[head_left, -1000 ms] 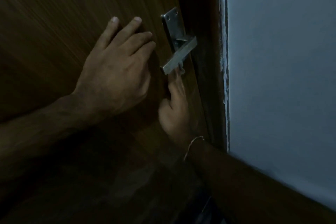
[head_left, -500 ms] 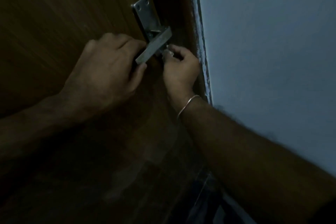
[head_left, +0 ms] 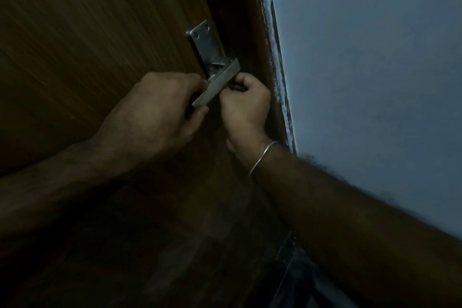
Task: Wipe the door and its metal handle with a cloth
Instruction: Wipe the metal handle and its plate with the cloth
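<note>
Head view, dim light: metal handle (head_left: 217,84) on the right edge of a brown wooden door (head_left: 95,32), below a screwed backplate (head_left: 206,42), long axis slanting from upper right, next to the dark frame (head_left: 252,52), down to lower left. Left hand (head_left: 152,117) wrapped around the lower free end, fingers curled behind the lever, thumb under its tip. Right hand (head_left: 246,105) clenched just beside the pivot end, between lever and frame, knuckles touching the metal; contents of that fist impossible to tell, no cloth visible. Thin bangle (head_left: 262,157) on the right wrist. Pale wall (head_left: 362,70) to the right. Likely next: a rub along the lever's slant, both hands equally close.
</note>
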The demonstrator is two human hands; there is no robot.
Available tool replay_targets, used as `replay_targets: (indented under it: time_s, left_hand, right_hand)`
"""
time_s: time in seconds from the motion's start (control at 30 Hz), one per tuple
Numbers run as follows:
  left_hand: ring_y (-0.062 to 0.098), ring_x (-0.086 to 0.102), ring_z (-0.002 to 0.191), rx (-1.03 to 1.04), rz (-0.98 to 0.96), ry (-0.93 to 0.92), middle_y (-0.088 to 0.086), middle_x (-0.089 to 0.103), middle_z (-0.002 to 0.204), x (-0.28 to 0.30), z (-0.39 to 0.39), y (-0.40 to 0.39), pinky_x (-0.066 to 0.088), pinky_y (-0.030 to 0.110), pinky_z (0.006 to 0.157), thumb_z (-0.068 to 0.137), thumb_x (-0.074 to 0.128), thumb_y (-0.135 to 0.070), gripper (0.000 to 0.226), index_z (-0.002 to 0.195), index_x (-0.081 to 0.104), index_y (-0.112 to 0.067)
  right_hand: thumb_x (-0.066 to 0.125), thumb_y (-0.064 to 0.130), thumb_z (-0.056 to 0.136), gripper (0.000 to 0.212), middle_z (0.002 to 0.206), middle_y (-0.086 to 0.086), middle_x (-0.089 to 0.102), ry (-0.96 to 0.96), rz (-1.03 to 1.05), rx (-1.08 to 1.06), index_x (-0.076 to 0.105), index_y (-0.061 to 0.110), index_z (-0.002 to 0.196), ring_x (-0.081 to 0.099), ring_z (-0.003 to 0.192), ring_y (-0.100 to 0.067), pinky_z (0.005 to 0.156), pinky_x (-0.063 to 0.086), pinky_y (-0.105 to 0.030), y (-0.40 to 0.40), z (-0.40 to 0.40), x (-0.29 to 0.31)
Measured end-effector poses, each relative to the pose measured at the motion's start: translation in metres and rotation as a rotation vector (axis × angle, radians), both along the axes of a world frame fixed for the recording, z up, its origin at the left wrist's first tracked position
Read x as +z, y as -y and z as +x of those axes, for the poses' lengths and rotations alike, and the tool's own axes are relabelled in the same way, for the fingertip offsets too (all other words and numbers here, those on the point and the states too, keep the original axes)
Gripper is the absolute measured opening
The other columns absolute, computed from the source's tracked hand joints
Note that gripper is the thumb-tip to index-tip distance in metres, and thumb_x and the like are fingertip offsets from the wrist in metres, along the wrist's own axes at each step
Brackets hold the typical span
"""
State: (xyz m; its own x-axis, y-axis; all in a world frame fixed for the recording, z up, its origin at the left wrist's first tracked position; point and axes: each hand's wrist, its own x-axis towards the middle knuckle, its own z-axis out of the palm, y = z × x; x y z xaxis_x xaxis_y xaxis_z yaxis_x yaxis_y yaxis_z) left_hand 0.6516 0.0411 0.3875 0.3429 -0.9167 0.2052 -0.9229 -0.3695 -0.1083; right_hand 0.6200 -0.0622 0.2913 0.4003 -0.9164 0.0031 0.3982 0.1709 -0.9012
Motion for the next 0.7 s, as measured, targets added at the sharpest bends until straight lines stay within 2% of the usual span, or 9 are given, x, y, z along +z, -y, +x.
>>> replay_targets:
  time_s: [0.13, 0.23, 0.3, 0.37, 0.43, 0.5, 0.7]
  left_hand:
    - [0.004, 0.049, 0.09, 0.021, -0.007, -0.015, 0.002, 0.067, 0.116, 0.0, 0.001, 0.0, 0.03, 0.011, 0.062, 0.09, 0.067, -0.024, 0.039, 0.128, 0.061, -0.018]
    - [-0.004, 0.046, 0.075, 0.081, -0.038, -0.117, -0.013, 0.056, 0.107, 0.001, 0.0, -0.001, 0.03, 0.01, 0.059, 0.091, 0.065, -0.025, 0.041, 0.131, 0.058, -0.025]
    - [-0.006, 0.046, 0.077, 0.153, -0.074, -0.225, -0.018, 0.053, 0.104, 0.002, -0.003, -0.002, 0.033, 0.01, 0.061, 0.091, 0.066, -0.026, 0.041, 0.131, 0.057, -0.03]
    - [-0.004, 0.049, 0.08, 0.208, -0.114, -0.334, -0.019, 0.055, 0.1, 0.002, -0.003, -0.001, 0.036, 0.012, 0.063, 0.09, 0.068, -0.027, 0.036, 0.125, 0.06, -0.032]
    - [-0.004, 0.051, 0.079, 0.256, -0.155, -0.414, -0.019, 0.055, 0.092, 0.001, -0.001, 0.002, 0.036, 0.014, 0.06, 0.089, 0.07, -0.026, 0.028, 0.115, 0.063, -0.032]
    - [-0.001, 0.054, 0.08, 0.3, -0.208, -0.472, -0.015, 0.058, 0.091, -0.001, -0.001, 0.003, 0.037, 0.015, 0.058, 0.087, 0.071, -0.024, 0.022, 0.107, 0.065, -0.031]
    - [0.004, 0.064, 0.084, 0.344, -0.245, -0.584, -0.008, 0.067, 0.093, 0.003, -0.005, 0.002, 0.046, 0.019, 0.061, 0.085, 0.074, -0.021, 0.016, 0.098, 0.067, -0.028]
  right_hand:
    - [0.063, -0.003, 0.086, 0.034, 0.106, -0.005, 0.07, 0.12, 0.093, 0.089, 0.057, 0.013, 0.115, 0.07, 0.091, -0.011, 0.075, 0.06, -0.025, 0.002, 0.001, -0.001]
    - [0.07, 0.004, 0.084, 0.035, 0.106, -0.006, 0.068, -0.091, 0.106, 0.176, 0.059, 0.013, 0.116, 0.068, 0.095, -0.017, 0.08, 0.06, -0.033, 0.011, -0.01, -0.009]
    - [0.072, 0.009, 0.084, 0.025, 0.101, -0.003, 0.07, -0.193, 0.081, 0.062, 0.068, 0.014, 0.108, 0.068, 0.091, -0.013, 0.081, 0.059, -0.031, 0.019, -0.026, -0.013]
    - [0.07, 0.011, 0.086, 0.016, 0.095, 0.001, 0.072, -0.142, -0.141, -0.204, 0.072, 0.014, 0.102, 0.068, 0.088, -0.007, 0.083, 0.057, -0.024, 0.029, -0.042, -0.006]
    - [0.066, 0.015, 0.089, 0.014, 0.1, 0.002, 0.069, -0.162, -0.544, -0.268, 0.073, 0.015, 0.101, 0.063, 0.094, -0.005, 0.086, 0.051, -0.016, 0.04, -0.048, 0.01]
    - [0.062, 0.016, 0.093, 0.014, 0.108, 0.001, 0.064, -0.318, -0.878, -0.141, 0.072, 0.014, 0.102, 0.057, 0.099, -0.005, 0.087, 0.045, -0.01, 0.04, -0.047, 0.025]
    - [0.058, 0.009, 0.093, 0.023, 0.116, -0.001, 0.066, -0.557, -1.309, 0.202, 0.069, 0.013, 0.113, 0.059, 0.106, -0.012, 0.093, 0.047, -0.021, 0.035, -0.056, 0.049]
